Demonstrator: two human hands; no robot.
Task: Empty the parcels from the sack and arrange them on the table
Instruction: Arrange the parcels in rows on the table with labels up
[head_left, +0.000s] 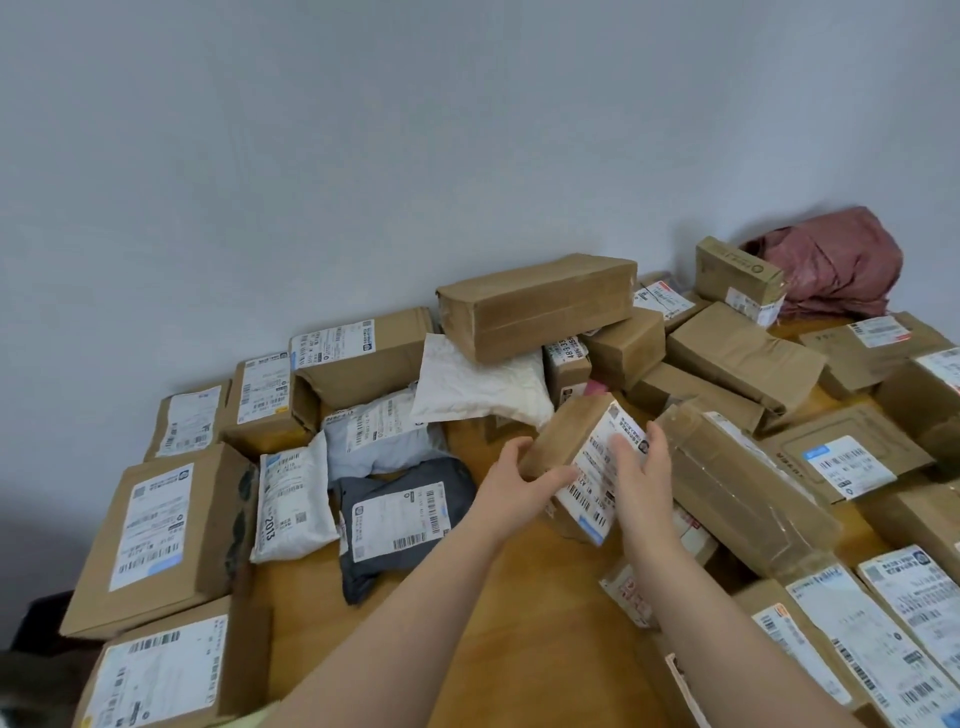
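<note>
Both bare forearms reach up from the lower edge to a small cardboard parcel (563, 434), held tilted just above the wooden table (519, 613) near its middle. The left hand (519, 486) curls round the parcel's lower left edge. The right hand (641, 478) lies with fairly straight fingers against the white shipping label, pressing rather than gripping, though motion blur softens the detail. That label carries barcodes and small print that I cannot read. Just right of the parcel lies a long tape-wrapped box (737, 483); to the left, a grey poly bag (400, 514) and a white poly bag (291, 499) marked "2013" sit in tidier rows with labelled cartons. Behind the parcel the heap is loose: a long taped carton (540, 306) perches across a white padded mailer (483, 384) and a small box (566, 364) whose label shows "4833". The pink woven sack (831, 260) slumps at the far right corner, apparently emptied. With only one hand truly gripping, the tilted parcel could slip; and pulling anything from under the perched carton would likely send it sliding onto the arranged rows.
</note>
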